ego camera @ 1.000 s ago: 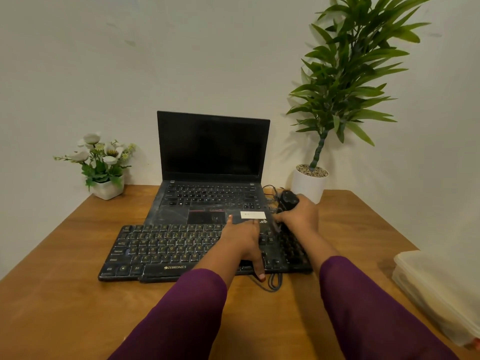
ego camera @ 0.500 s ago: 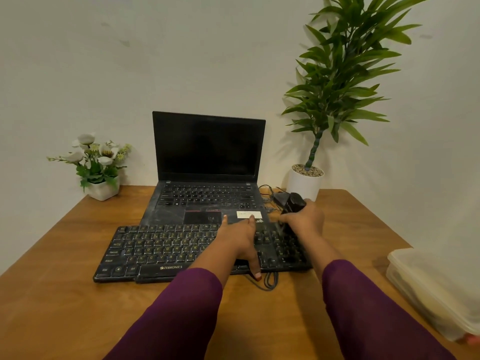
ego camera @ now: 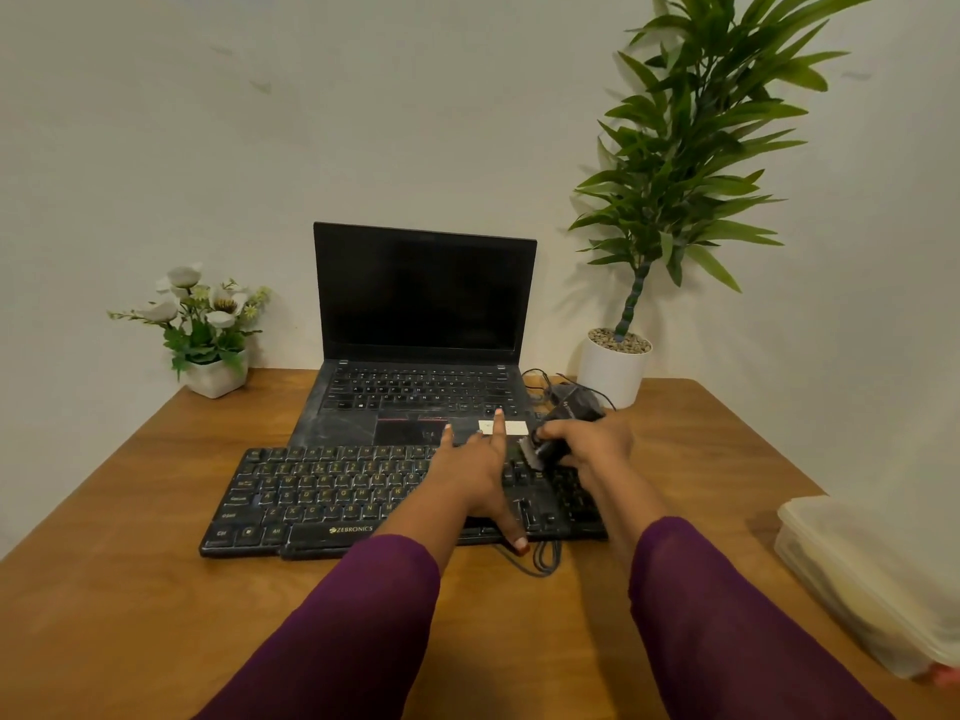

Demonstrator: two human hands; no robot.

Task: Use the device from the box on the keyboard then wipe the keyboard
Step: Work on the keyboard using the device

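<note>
A black keyboard (ego camera: 332, 496) with yellow lettering lies on the wooden table (ego camera: 156, 589), in front of the laptop. My left hand (ego camera: 475, 475) lies flat on its right half, fingers spread, thumb over the front edge. My right hand (ego camera: 592, 441) grips a small black device (ego camera: 558, 433) with a brush-like nozzle. The nozzle points down-left at the keys near the keyboard's upper right. The device's cable runs back toward the plant pot.
An open black laptop (ego camera: 423, 324) with a dark screen stands behind the keyboard. A tall potted plant (ego camera: 615, 366) is at the back right, a small flower pot (ego camera: 215, 374) at the back left. A translucent plastic box (ego camera: 872, 579) sits at the right table edge.
My right hand has tilted the device lower over the keyboard's upper right keys. My left hand stays pressed on the keyboard.
</note>
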